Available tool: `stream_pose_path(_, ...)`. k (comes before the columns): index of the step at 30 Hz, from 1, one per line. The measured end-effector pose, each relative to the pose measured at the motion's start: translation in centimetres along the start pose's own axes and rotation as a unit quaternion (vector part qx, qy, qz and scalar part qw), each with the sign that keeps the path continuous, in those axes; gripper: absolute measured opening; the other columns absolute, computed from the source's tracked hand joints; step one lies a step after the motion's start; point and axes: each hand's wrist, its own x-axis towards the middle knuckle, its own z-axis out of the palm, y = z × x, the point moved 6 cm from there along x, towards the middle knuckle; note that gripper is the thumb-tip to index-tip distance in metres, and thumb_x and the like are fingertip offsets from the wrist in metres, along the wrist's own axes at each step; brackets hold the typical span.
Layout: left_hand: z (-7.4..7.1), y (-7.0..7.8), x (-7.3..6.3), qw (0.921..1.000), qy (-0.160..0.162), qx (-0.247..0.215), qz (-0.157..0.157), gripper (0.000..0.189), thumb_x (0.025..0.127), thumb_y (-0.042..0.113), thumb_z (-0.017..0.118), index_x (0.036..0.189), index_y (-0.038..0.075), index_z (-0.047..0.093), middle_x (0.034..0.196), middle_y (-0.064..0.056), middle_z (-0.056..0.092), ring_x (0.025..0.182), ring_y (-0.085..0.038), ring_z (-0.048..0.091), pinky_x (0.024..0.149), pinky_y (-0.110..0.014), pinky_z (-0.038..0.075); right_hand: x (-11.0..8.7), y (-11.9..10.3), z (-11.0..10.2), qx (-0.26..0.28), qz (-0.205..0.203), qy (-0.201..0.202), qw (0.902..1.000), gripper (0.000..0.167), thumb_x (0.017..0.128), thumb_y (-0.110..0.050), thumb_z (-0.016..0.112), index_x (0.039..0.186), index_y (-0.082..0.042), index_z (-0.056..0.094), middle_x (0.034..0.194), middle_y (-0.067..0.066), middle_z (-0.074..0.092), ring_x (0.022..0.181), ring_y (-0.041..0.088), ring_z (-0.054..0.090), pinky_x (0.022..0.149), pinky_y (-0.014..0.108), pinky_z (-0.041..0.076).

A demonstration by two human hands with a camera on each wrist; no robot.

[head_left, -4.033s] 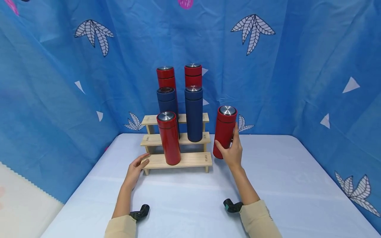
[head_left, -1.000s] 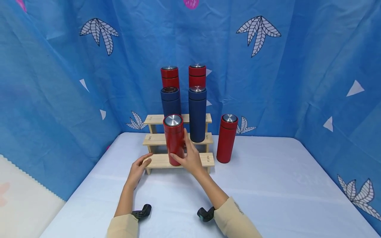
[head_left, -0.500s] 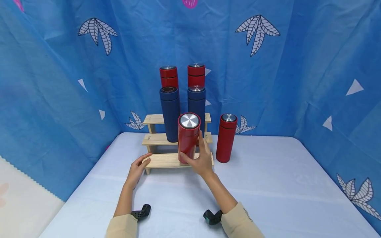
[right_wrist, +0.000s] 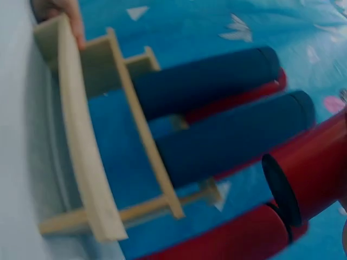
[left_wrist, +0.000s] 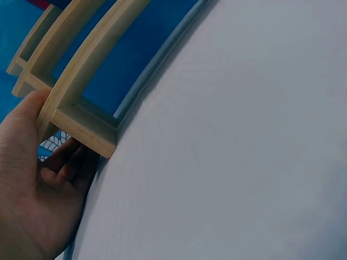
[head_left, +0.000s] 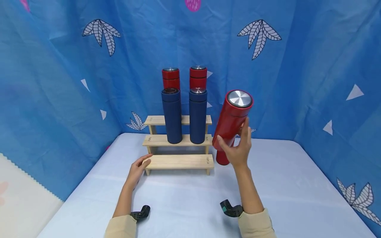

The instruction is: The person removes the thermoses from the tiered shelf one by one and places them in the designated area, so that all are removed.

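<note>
My right hand (head_left: 238,154) grips a red thermos bottle (head_left: 230,122) with a shiny steel lid, raised off the table and tilted with its top to the right. In the right wrist view, the dark base of this bottle shows at the right edge. Behind it in the head view, mostly hidden, another red thermos (head_left: 222,158) stands on the table, right of the three-step wooden stand (head_left: 178,162). My left hand (head_left: 137,172) holds the left end of the stand's lowest step; in the left wrist view the thumb is on the step's edge, with fingers curled beneath.
Two blue thermoses (head_left: 172,119) stand on the middle step, and two red ones (head_left: 197,78) on the top step behind them. A blue patterned curtain (head_left: 297,82) surrounds the white-covered table (head_left: 184,205).
My right hand let go of one red thermos right of the stand, then took another off the lowest step, lifting it rightward. My left hand has stayed at the stand's end.
</note>
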Motion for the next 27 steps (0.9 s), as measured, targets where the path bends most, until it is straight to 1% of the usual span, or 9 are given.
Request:
stream_pose_path(2, 0.1, 0.0, 0.0, 1.0, -0.003, -0.001, 0.0, 0.049, 0.088, 0.041, 0.06, 0.128, 0.014, 0.054, 0.136, -0.001, 0.046, 0.131, -0.018, 0.032, 0.106, -0.036, 0.029, 0.6, 0.6, -1.8, -0.023, 0.008, 0.016, 0.9996, 0.095, 0.07, -0.01, 0.078, 0.146, -0.014, 0.02, 0.132, 0.01, 0.045, 0.117, 0.026, 0.046, 0.088, 0.03, 0.048)
stream_pose_path(5, 0.1, 0.0, -0.1, 1.0, -0.001, -0.001, -0.001, 0.05, 0.087, 0.043, 0.06, 0.128, 0.015, 0.055, 0.135, 0.0, 0.047, 0.131, -0.016, 0.032, 0.106, -0.035, 0.029, 1.0, 1.8, -3.9, -0.043, 0.026, 0.032, 0.9983, 0.095, 0.07, -0.009, 0.078, 0.144, -0.005, 0.018, 0.134, 0.006, 0.045, 0.119, 0.026, 0.044, 0.088, 0.03, 0.048)
stream_pose_path(7, 0.0, -0.1, -0.1, 1.0, 0.004, 0.0, -0.002, 0.049, 0.087, 0.043, 0.06, 0.127, 0.015, 0.056, 0.134, 0.001, 0.048, 0.13, -0.015, 0.033, 0.106, -0.034, 0.029, 1.1, 2.7, -4.9, -0.055, 0.04, 0.036, 0.997, 0.095, 0.07, -0.007, 0.078, 0.143, -0.002, 0.017, 0.134, 0.004, 0.044, 0.12, 0.025, 0.044, 0.089, 0.028, 0.047)
stream_pose_path(9, -0.1, -0.1, -0.1, 1.0, 0.004, 0.0, -0.002, 0.049, 0.087, 0.043, 0.06, 0.128, 0.015, 0.055, 0.134, 0.001, 0.048, 0.13, -0.015, 0.033, 0.106, -0.034, 0.029, 0.8, 3.6, -5.5, -0.067, 0.057, 0.034, 0.9955, 0.095, 0.071, -0.005, 0.078, 0.144, -0.001, 0.016, 0.136, 0.002, 0.043, 0.121, 0.022, 0.043, 0.089, 0.027, 0.047)
stream_pose_path(12, -0.1, -0.1, -0.2, 1.0, 0.003, 0.001, -0.002, 0.05, 0.088, 0.043, 0.06, 0.128, 0.014, 0.055, 0.135, 0.001, 0.047, 0.13, -0.016, 0.033, 0.107, -0.034, 0.029, 0.1, 5.2, -5.9, -0.082, 0.084, 0.023, 0.9928, 0.094, 0.073, -0.003, 0.077, 0.145, -0.004, 0.016, 0.138, 0.001, 0.041, 0.122, 0.02, 0.041, 0.09, 0.031, 0.047)
stream_pose_path(17, -0.1, 0.0, -0.3, 1.0, 0.001, 0.001, -0.002, 0.051, 0.087, 0.045, 0.06, 0.128, 0.015, 0.055, 0.135, 0.001, 0.047, 0.13, -0.016, 0.032, 0.107, -0.035, 0.029, -1.7, 8.1, -5.8, -0.093, 0.136, 0.004, 0.9863, 0.095, 0.075, -0.005, 0.075, 0.148, -0.012, 0.014, 0.139, 0.001, 0.039, 0.124, 0.017, 0.039, 0.09, 0.047, 0.046)
stream_pose_path(20, -0.1, 0.0, -0.3, 1.0, 0.001, 0.001, 0.0, 0.05, 0.087, 0.045, 0.06, 0.127, 0.017, 0.056, 0.134, 0.002, 0.048, 0.13, -0.015, 0.032, 0.107, -0.035, 0.029, -3.2, 9.8, -5.6, -0.096, 0.168, -0.006, 0.9811, 0.097, 0.076, -0.007, 0.075, 0.149, -0.018, 0.013, 0.139, 0.001, 0.039, 0.123, 0.018, 0.039, 0.088, 0.052, 0.046)
stream_pose_path(23, -0.1, 0.1, -0.2, 1.0, 0.0, -0.001, 0.002, 0.05, 0.086, 0.046, 0.06, 0.127, 0.017, 0.056, 0.134, 0.002, 0.048, 0.131, -0.015, 0.032, 0.107, -0.035, 0.029, -4.6, 11.2, -5.5, -0.113, 0.184, -0.016, 0.9762, 0.097, 0.076, -0.008, 0.076, 0.149, -0.02, 0.013, 0.135, 0.008, 0.042, 0.119, 0.021, 0.042, 0.085, 0.054, 0.047)
stream_pose_path(27, -0.1, 0.0, -0.1, 1.0, -0.003, -0.003, 0.002, 0.051, 0.087, 0.045, 0.06, 0.128, 0.015, 0.055, 0.135, 0.001, 0.047, 0.131, -0.016, 0.031, 0.106, -0.035, 0.029, -6.1, 12.4, -5.4, -0.145, 0.195, -0.035, 0.9693, 0.098, 0.075, -0.007, 0.076, 0.149, -0.022, 0.014, 0.129, 0.017, 0.044, 0.116, 0.026, 0.043, 0.084, 0.056, 0.047)
